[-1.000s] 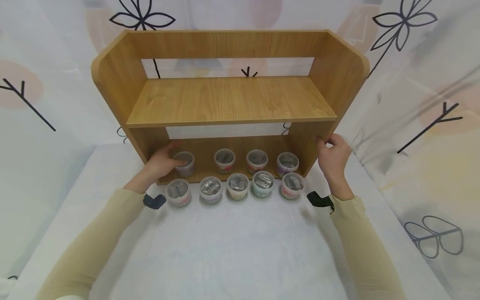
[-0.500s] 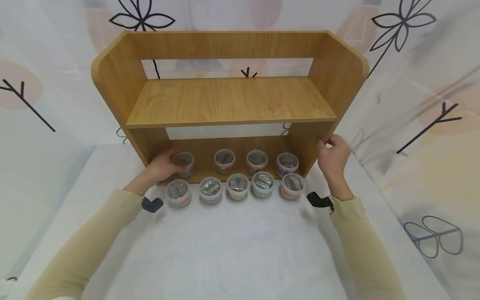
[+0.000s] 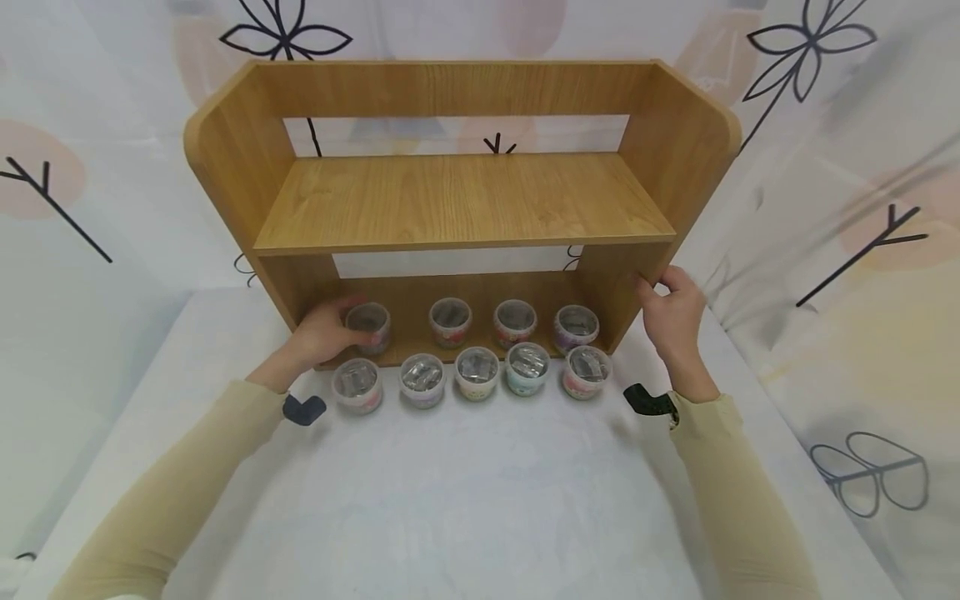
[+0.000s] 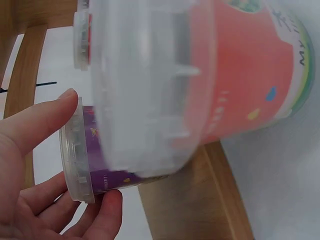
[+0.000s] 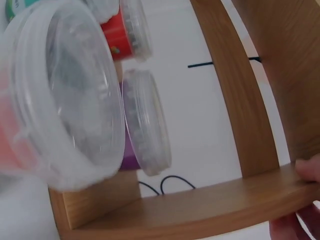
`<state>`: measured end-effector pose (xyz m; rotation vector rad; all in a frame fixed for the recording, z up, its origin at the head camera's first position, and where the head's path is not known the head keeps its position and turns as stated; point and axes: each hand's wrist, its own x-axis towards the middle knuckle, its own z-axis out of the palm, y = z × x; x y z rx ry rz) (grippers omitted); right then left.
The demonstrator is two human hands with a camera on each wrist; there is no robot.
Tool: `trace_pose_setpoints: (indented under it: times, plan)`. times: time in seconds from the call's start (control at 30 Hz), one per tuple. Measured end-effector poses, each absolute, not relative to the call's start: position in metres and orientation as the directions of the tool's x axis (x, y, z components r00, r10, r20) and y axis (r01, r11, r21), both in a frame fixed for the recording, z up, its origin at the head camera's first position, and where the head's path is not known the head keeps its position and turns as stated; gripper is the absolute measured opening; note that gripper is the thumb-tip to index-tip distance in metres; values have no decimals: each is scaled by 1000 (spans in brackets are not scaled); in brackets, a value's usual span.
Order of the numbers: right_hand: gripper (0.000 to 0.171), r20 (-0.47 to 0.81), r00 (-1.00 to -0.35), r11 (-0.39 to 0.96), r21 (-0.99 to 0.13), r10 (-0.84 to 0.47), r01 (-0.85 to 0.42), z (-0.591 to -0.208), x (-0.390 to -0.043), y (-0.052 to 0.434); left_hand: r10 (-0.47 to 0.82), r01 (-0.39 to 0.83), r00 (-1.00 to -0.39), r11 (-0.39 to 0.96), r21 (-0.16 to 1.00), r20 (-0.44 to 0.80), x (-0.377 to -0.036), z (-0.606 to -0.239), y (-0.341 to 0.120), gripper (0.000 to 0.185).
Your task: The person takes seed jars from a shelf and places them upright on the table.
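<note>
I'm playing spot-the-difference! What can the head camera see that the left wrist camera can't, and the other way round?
Only the head view shows the right hand gripping the wooden shelf and both beige sleeves. Only the left wrist view shows readable letters, MY, and a blue patch on a red tub. Both show the left hand holding a purple tub.

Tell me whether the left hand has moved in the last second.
Yes, slightly: in the head view, the left hand sits a little lower against the wooden shelf than before, now gripping the shelf's leftmost cup.
</note>
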<state>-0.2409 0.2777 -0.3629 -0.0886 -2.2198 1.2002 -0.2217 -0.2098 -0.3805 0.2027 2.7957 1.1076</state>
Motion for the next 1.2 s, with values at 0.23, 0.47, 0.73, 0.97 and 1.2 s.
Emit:
trace_pose_setpoints:
  times: [0.23, 0.47, 0.73, 0.97, 1.2]
  plan:
    - [35, 429, -864, 578, -787, 263, -214, -364, -239, 285, 164, 89, -985, 731, 677, -49, -218, -369, -208, 79]
    - [38, 401, -882, 563, -800, 248, -206, -365, -240, 285, 189, 109, -981, 726, 679, -44, -211, -363, -211, 80]
    - [39, 385, -887, 556, -809, 255, -191, -366, -239, 284, 246, 173, -969, 719, 673, -14, -199, -355, -207, 74]
    - [36, 413, -872, 559, -802, 262, -212, -368, -240, 285, 280, 230, -959, 664, 712, 49, -185, -346, -198, 70]
    - [37, 399, -873, 548, -813, 279, -196, -368, -238, 283, 306, 246, -950, 606, 757, 64, -171, -342, -185, 68]
